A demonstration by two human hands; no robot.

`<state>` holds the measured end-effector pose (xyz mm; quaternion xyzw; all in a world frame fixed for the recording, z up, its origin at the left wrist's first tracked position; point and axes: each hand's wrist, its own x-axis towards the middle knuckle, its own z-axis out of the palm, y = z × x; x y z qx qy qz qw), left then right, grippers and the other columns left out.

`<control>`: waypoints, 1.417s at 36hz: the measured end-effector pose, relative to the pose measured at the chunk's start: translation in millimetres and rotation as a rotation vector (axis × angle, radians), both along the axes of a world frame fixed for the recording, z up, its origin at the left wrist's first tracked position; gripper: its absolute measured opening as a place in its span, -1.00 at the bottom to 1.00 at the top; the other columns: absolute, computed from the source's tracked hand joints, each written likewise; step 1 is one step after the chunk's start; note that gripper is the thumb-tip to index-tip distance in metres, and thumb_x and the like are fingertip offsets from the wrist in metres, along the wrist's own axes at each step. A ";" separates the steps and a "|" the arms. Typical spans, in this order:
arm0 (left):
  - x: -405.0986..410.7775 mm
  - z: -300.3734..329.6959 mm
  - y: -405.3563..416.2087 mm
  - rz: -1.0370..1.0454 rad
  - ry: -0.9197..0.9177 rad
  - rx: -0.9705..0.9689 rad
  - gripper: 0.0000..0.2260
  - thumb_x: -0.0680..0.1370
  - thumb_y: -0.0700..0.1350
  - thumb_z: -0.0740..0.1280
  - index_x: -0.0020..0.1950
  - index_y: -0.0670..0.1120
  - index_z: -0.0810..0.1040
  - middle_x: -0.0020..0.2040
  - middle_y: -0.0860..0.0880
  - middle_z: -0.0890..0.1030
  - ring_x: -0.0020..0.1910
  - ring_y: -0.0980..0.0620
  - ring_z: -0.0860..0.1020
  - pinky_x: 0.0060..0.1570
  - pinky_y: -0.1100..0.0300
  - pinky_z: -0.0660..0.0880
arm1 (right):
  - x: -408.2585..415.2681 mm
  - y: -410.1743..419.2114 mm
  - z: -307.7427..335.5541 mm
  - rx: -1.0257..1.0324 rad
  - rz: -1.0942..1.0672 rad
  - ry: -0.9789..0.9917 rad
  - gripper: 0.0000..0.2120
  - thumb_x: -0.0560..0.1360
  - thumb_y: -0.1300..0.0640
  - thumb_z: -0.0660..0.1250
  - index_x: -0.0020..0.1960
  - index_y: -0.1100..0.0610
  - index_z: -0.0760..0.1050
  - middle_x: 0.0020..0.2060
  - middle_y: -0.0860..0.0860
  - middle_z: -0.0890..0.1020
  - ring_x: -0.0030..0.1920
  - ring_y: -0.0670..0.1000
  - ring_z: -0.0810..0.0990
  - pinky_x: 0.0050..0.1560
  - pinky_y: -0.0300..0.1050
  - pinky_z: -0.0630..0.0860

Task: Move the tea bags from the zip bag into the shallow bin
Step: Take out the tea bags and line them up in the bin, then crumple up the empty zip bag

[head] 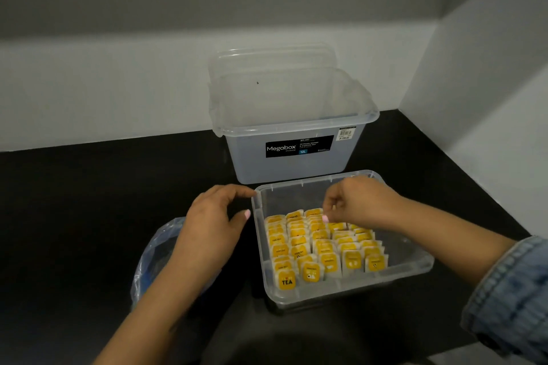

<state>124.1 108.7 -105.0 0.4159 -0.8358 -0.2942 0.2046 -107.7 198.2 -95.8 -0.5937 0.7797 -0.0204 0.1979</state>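
Reaching into the shallow bin [415, 268], right hand [360, 201] hovers over the back rows of yellow tea bags [321, 247], fingers curled together; can't tell if they pinch anything. Left hand [212, 224] sits just outside the bin's left wall, fingers loosely apart, holding nothing. Tea bags stand packed in neat rows inside the bin. Clear zip bag [151, 258] lies on the dark worktop [74, 216] left of the bin, partly under the left forearm. Taller Megabox storage box [296, 154] stands behind, lid [272, 68] propped against the wall.
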 end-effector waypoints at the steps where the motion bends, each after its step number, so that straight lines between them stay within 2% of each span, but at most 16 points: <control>1: 1.3 1.2 0.3 0.018 -0.009 -0.007 -0.72 0.51 -0.15 0.37 0.13 0.17 0.50 0.06 0.20 0.45 0.19 0.11 0.45 0.22 0.09 0.45 | -0.4 -0.3 4.0 -0.016 -0.011 -0.032 -0.87 0.49 -0.06 0.38 -0.01 -0.05 0.59 -0.26 -0.20 0.55 -0.18 -0.19 0.55 -0.09 -0.25 0.53; 9: 25.8 12.6 0.3 0.168 -0.041 -0.023 -0.65 0.52 -0.17 0.34 0.27 0.11 0.45 0.27 0.08 0.45 0.31 0.07 0.38 0.27 0.13 0.35 | 23.5 0.9 30.5 -0.148 -0.026 -0.159 -0.88 0.45 -0.04 0.42 -0.03 -0.07 0.58 -0.17 -0.16 0.61 -0.11 -0.18 0.57 -0.07 -0.25 0.52; 12: 45.2 18.7 -4.4 0.206 -0.053 -0.007 -0.60 0.52 -0.16 0.34 0.31 0.13 0.40 0.31 0.06 0.41 0.26 0.07 0.42 0.26 0.08 0.41 | 47.8 3.9 39.5 -0.246 -0.050 -0.252 -0.88 0.44 0.00 0.44 -0.03 -0.05 0.59 -0.15 -0.12 0.63 -0.11 -0.17 0.58 -0.13 -0.32 0.48; 16: 71.1 22.2 -17.6 0.216 -0.080 0.034 -0.53 0.53 -0.14 0.34 0.40 0.10 0.31 0.35 0.03 0.39 0.15 0.11 0.43 0.13 0.16 0.42 | 92.4 6.8 49.4 -0.369 -0.092 -0.375 -0.89 0.44 0.02 0.45 -0.05 -0.06 0.59 -0.17 -0.10 0.63 -0.14 -0.17 0.59 -0.18 -0.32 0.48; 21: 96.3 13.4 -29.2 0.216 -0.142 0.167 -0.42 0.50 -0.09 0.37 0.46 0.06 0.22 0.42 -0.02 0.34 0.35 -0.02 0.37 0.25 0.02 0.39 | 155.9 4.2 45.1 -0.343 -0.152 -0.656 -0.79 0.48 0.07 0.41 0.12 -0.02 0.53 -0.17 -0.10 0.61 -0.22 -0.16 0.59 -0.21 -0.28 0.52; 24: 109.4 5.0 -32.1 0.182 -0.175 0.239 -0.37 0.49 -0.07 0.39 0.49 0.03 0.18 0.45 -0.04 0.31 0.37 -0.04 0.36 0.25 0.02 0.39 | 192.8 -3.0 24.7 -0.266 -0.216 -0.810 -0.68 0.51 0.11 0.38 0.24 0.00 0.45 0.00 -0.09 0.59 -0.03 -0.13 0.60 -0.10 -0.22 0.56; 27: 120.5 -6.5 -37.3 0.136 -0.207 0.321 -0.32 0.50 -0.04 0.39 0.52 -0.01 0.11 0.47 -0.09 0.27 0.40 -0.08 0.33 0.27 0.02 0.37 | 222.8 -14.3 -17.5 -0.227 -0.386 -0.884 -0.51 0.49 0.13 0.39 0.37 0.03 0.35 0.23 -0.03 0.48 0.21 -0.03 0.51 0.11 -0.17 0.53; 29: 124.3 -12.7 -40.6 0.107 -0.239 0.359 -0.30 0.51 -0.05 0.37 0.54 -0.03 0.06 0.48 -0.12 0.25 0.41 -0.10 0.32 0.28 0.01 0.37 | 238.7 -19.9 -47.4 -0.241 -0.526 -0.932 -0.44 0.44 0.15 0.41 0.40 0.04 0.32 0.29 0.02 0.45 0.23 0.01 0.50 0.19 -0.09 0.52; 32: 126.0 -17.7 -45.0 0.085 -0.288 0.421 -0.33 0.54 -0.09 0.32 0.55 -0.03 0.02 0.47 -0.14 0.27 0.38 -0.11 0.36 0.21 0.04 0.42 | 254.1 -23.2 -68.7 -0.290 -0.816 -1.007 -0.43 0.46 0.25 0.38 0.42 0.07 0.29 0.34 0.08 0.42 0.25 0.06 0.49 0.17 -0.15 0.49; 35: 127.1 -21.7 -46.8 0.024 -0.332 0.484 -0.38 0.58 -0.12 0.25 0.55 -0.03 -0.01 0.45 -0.15 0.29 0.34 -0.11 0.40 0.13 0.08 0.44 | 264.1 -28.1 -74.6 -0.241 -1.113 -1.177 -0.28 0.50 0.28 0.32 0.55 0.08 0.05 0.43 0.12 0.32 0.36 0.14 0.38 0.23 -0.02 0.41; 36: 126.6 -22.8 -46.2 0.006 -0.339 0.497 -0.39 0.59 -0.13 0.23 0.55 -0.03 -0.02 0.45 -0.15 0.29 0.33 -0.10 0.40 0.11 0.09 0.43 | 266.6 -30.2 -77.9 -0.240 -1.156 -1.234 -0.30 0.50 0.29 0.31 0.54 0.07 0.08 0.39 0.13 0.38 0.32 0.13 0.42 0.20 0.00 0.43; 39: 126.2 -27.1 -43.3 -0.026 -0.330 0.539 -0.50 0.59 -0.12 0.22 0.50 -0.03 0.14 0.34 -0.13 0.41 0.21 -0.06 0.48 0.00 0.11 0.48 | 274.6 -37.0 -82.2 -0.249 -1.093 -1.272 -0.57 0.47 0.33 0.27 0.30 0.06 0.45 0.09 0.10 0.60 0.05 0.05 0.60 -0.04 -0.07 0.54; 43: 126.6 -30.5 -42.7 0.023 -0.119 0.659 -0.77 0.59 -0.08 0.20 0.25 0.02 0.38 0.15 -0.14 0.53 0.10 -0.09 0.54 0.11 -0.08 0.50 | 282.4 -38.6 -69.9 -0.266 -0.957 -1.297 -0.68 0.53 0.29 0.23 0.18 -0.03 0.51 0.06 0.05 0.63 0.06 0.04 0.62 0.17 0.05 0.55; 46: 123.7 -20.6 -37.1 0.093 -0.034 0.850 -0.75 0.60 0.07 0.18 0.23 -0.01 0.38 0.04 -0.10 0.51 0.08 -0.09 0.51 0.03 0.00 0.44 | 287.4 -38.4 -58.1 -0.314 -0.841 -1.325 -0.74 0.59 0.16 0.19 0.22 -0.04 0.50 0.09 0.03 0.63 0.08 0.01 0.62 0.16 0.03 0.54; 49: 134.5 -16.3 -27.2 0.082 -0.170 0.798 -0.58 0.57 0.07 0.23 0.32 -0.16 0.40 0.26 -0.20 0.47 0.28 -0.17 0.43 0.26 -0.06 0.33 | 290.6 -37.7 -42.3 -0.348 -0.751 -1.271 -0.78 0.64 0.05 0.11 0.17 -0.06 0.49 0.10 0.00 0.59 0.06 -0.07 0.58 0.02 -0.14 0.50; 51: 130.6 -14.1 -32.6 0.053 0.031 0.869 -0.56 0.53 0.08 0.27 0.31 -0.15 0.45 0.21 -0.18 0.53 0.22 -0.14 0.49 0.30 -0.08 0.36 | 291.8 -35.8 -32.9 -0.348 -0.685 -1.267 -0.78 0.65 0.03 0.08 0.16 -0.07 0.48 0.11 0.00 0.58 0.06 -0.09 0.56 0.01 -0.17 0.47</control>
